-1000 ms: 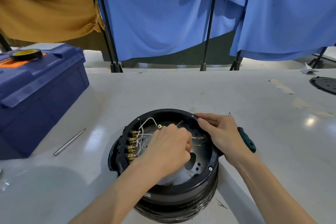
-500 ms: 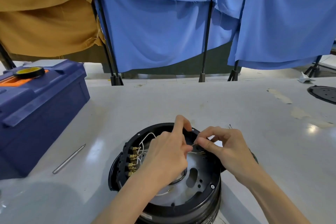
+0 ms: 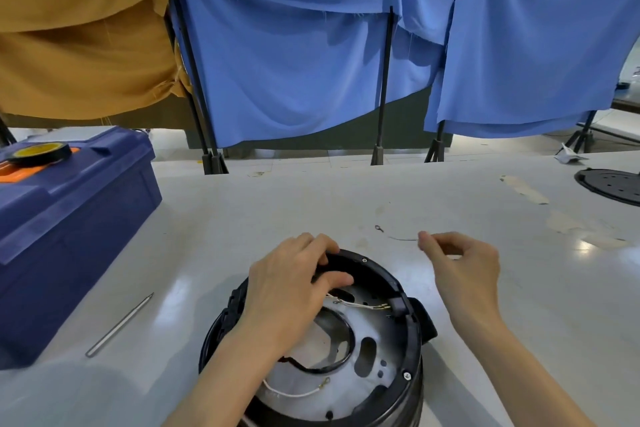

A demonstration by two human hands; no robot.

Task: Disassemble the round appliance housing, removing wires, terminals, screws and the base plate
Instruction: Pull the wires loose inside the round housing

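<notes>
Fingers (image 3: 313, 243) of the left hand (image 3: 291, 291) curled over the far rim of the housing (image 3: 410, 333), thumb inside the rim, gripping it; the right hand (image 3: 464, 274) hovered just beyond the housing on the right, its thumb and forefinger pinching the end of a thin wire (image 3: 403, 238); the other fingers were loosely curled; the wire ran left to a ring terminal (image 3: 379, 228); whether it touched the table (image 3: 242, 218) could not be told.

The housing stood open side up on the near part of the table, between the forearms; inside lay the metal base plate (image 3: 372, 329), with a white wire (image 3: 356, 303) across its far side, another white wire (image 3: 298, 392) at its near edge and a black wire (image 3: 332, 368) looped between them; two screws (image 3: 407, 374) sat in the rim.

Left of the housing a metal rod (image 3: 119, 324) lay on the table; beyond it stood a blue toolbox (image 3: 69, 218) with a tape roll (image 3: 38, 152) on top; a black disc (image 3: 613, 185) lay at the far right; blue cloths (image 3: 294, 62) hung behind.
</notes>
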